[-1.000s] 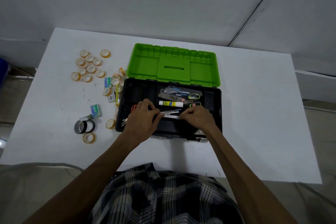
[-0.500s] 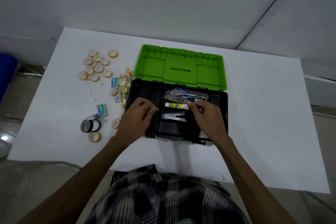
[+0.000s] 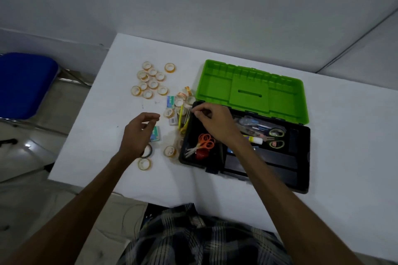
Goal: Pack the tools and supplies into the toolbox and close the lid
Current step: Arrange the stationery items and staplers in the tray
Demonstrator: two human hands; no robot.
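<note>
The black toolbox [image 3: 301,157] stands open with its green lid [image 3: 215,84] tipped back. Inside lie orange scissors [image 3: 205,143], a red item [image 3: 202,154], a glue stick [image 3: 255,140] and green-handled scissors [image 3: 275,137]. My right hand [image 3: 215,123] is over the box's left end, fingertips pinched on the top of a thin grey stick [image 3: 187,119] beside a yellow pencil [image 3: 181,114]. My left hand [image 3: 139,133] hovers empty, fingers apart, above a small green-blue box [image 3: 156,135] and a dark tape roll [image 3: 149,151].
Several clear tape rolls [image 3: 150,80] lie scattered at the table's left, with another small box [image 3: 170,101] and loose rolls [image 3: 143,163] near the toolbox. A blue chair [image 3: 23,84] stands left of the white table [image 3: 344,135]. My checked shirt is at the near edge.
Both hands left the middle of the toolbox. The left hand moved out over the table's loose supplies, the right hand crossed to the box's left rim. The view swung left.
</note>
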